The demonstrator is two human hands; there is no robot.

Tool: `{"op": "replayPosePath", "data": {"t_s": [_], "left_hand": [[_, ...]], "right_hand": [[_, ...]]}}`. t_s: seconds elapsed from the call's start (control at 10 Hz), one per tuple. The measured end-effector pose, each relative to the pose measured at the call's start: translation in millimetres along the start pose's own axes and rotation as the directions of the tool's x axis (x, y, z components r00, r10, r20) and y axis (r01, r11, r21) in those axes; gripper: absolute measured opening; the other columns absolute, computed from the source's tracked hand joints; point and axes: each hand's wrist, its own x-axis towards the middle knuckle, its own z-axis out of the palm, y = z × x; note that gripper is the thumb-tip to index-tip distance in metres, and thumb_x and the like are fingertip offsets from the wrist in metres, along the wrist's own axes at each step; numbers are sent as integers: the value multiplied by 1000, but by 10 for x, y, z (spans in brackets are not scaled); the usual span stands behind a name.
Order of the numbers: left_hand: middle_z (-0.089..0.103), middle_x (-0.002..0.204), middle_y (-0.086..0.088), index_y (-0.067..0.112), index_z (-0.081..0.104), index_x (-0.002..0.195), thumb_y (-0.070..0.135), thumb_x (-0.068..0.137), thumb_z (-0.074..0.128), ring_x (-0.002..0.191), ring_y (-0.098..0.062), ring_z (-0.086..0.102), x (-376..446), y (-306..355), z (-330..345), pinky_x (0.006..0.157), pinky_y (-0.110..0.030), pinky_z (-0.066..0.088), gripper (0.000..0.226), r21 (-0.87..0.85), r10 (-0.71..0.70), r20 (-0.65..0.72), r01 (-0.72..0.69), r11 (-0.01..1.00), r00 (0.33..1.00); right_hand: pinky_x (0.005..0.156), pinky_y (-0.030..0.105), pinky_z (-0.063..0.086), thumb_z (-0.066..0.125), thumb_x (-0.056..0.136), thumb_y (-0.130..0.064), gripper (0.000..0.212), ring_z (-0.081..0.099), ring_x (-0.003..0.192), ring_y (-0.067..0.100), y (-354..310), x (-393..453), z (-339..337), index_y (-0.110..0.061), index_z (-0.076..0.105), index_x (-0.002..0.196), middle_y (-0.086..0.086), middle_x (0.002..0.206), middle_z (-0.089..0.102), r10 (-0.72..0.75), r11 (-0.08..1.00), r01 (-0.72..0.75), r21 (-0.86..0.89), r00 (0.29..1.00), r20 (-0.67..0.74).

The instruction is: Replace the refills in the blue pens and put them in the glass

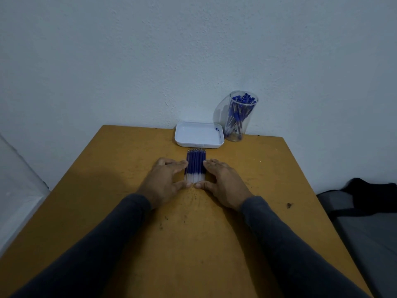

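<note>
Several blue refills (196,165) lie side by side in a tight row on the wooden table (120,211), tips pointing away from me. My left hand (164,181) rests flat against the row's left side and my right hand (223,183) against its right side. Straight fingers press the row's sides and both thumbs touch its near ends. A clear glass (239,117) full of blue-capped pens stands at the table's far right, by the wall.
A shallow white tray (198,134) sits just beyond the refills, left of the glass, with a small blue mark inside. The wall runs along the table's far edge. A dark bag and grey surface (365,211) lie off the right edge.
</note>
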Motion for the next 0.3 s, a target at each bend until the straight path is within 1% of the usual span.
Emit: {"op": "replayPosePath", "data": {"t_s": [0.2, 0.3], "left_hand": [[37, 157, 13, 27, 34, 154, 38, 94, 66, 143, -9, 24, -44, 12, -42, 121, -36, 26, 69, 43, 70, 3, -70, 997, 998], [34, 159, 13, 29, 33, 155, 41, 96, 62, 146, -11, 23, -111, 19, -82, 122, -40, 25, 67, 63, 76, -10, -76, 995, 997]], "right_hand": [[124, 33, 18, 60, 98, -52, 78, 22, 154, 18, -47, -52, -44, -17, 28, 160, 2, 167, 29, 20, 1000, -20, -2, 1000, 9], [120, 34, 27, 60, 97, -52, 74, 33, 148, 19, -104, -121, -95, -18, 35, 157, 3, 162, 37, 16, 1000, -16, 4, 999, -31]]}}
